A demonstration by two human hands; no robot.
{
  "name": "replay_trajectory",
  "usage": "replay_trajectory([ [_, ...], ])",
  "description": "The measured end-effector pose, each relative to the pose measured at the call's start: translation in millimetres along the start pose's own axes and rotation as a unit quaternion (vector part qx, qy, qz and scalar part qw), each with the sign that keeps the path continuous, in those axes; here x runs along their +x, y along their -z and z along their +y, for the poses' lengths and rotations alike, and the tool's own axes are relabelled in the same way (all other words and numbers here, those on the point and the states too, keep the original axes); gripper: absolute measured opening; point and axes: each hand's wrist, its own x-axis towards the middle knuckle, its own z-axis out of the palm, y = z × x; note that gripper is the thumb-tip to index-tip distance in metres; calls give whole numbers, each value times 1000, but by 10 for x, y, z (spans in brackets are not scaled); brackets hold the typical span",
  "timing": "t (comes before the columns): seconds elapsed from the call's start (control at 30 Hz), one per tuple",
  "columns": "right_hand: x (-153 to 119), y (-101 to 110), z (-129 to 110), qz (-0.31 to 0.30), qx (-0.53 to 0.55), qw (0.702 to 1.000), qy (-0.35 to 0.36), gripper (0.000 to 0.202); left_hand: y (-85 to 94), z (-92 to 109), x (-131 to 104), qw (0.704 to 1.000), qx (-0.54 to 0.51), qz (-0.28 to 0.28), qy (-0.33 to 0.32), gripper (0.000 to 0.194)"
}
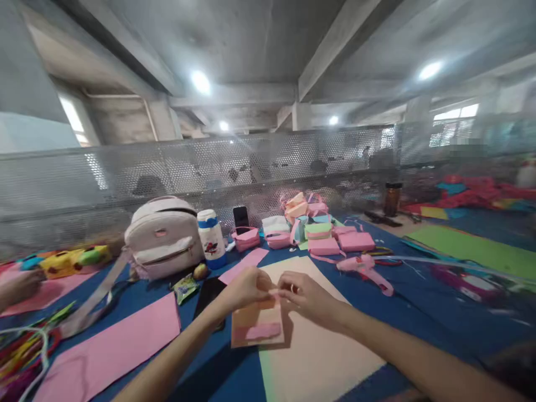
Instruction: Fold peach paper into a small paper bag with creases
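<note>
My left hand [249,286] and my right hand [302,293] meet at the middle of the table, both with closed fingers. They pinch the upper edge of a folded peach craft sheet [255,317], which looks like felt or foam. A pink strip [263,330] lies across its lower part. What sits right between the fingertips is too small to make out. Below my hands spreads a large peach sheet [322,349], with a green edge showing under it. A pink glue gun [366,269] lies to the right of my right hand.
Several small pink bags [322,246] stand at the back, near a white backpack [163,240] and a bottle [211,240]. A pink sheet [113,346] lies left, green sheets [473,251] right. Another person's hand [20,287] is at far left. A perforated metal screen [268,162] closes the back.
</note>
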Motion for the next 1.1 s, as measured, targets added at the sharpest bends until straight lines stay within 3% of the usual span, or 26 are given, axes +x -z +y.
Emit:
replay_trajectory([
  [0.2,-37,29,-51,42,7,999,-12,17,-4,-61,-48,999,-31,18,22,33],
  [0.4,-29,61,-107,137,46,989,-14,18,-54,-9,-70,994,-89,57,34,38],
  [0.67,-11,23,-126,145,86,984,-50,9,-150,223,-148,988,-120,94,31,45],
  [0.93,40,7,-78,154,140,974,-87,10,-146,178,-110,984,-93,149,-14,19],
  [1.1,47,34,-79,151,153,971,-103,11,-108,174,-96,982,-87,167,-17,20],
])
